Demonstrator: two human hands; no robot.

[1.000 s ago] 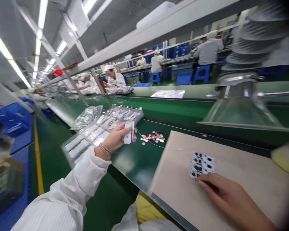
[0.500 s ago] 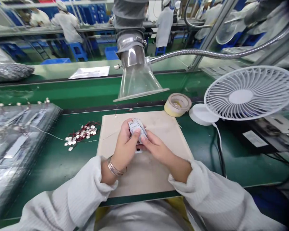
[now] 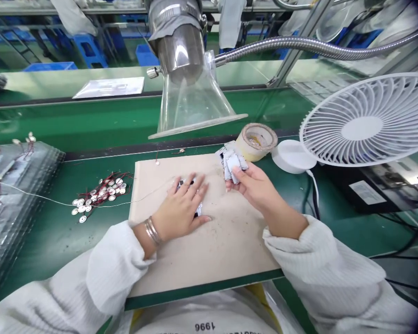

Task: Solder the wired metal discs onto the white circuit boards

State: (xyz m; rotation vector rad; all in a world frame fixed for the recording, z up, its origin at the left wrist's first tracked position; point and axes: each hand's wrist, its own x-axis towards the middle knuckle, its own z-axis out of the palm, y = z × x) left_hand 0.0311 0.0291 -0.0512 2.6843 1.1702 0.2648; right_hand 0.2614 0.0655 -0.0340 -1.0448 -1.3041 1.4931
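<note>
My left hand (image 3: 181, 208) lies flat, fingers stretched, on a small black-and-white circuit board (image 3: 197, 211) resting on the beige work mat (image 3: 209, 241). My right hand (image 3: 256, 185) is raised over the mat's far right corner and pinches a fanned bunch of small white circuit boards (image 3: 231, 163). Silver bangles circle my left wrist. Both arms wear white sleeves.
A clear fume-extraction hood (image 3: 191, 99) hangs behind the mat. A tape roll (image 3: 257, 140) and a white desk fan (image 3: 365, 123) stand at the right. Small round discs with red wires (image 3: 99, 192) lie left of the mat, beside stacked clear trays (image 3: 10, 195). Cables run at right.
The hands have parted: the left dropped flat onto a board on the mat, the right carried the bunch of boards up and right. The view tilted down slightly.
</note>
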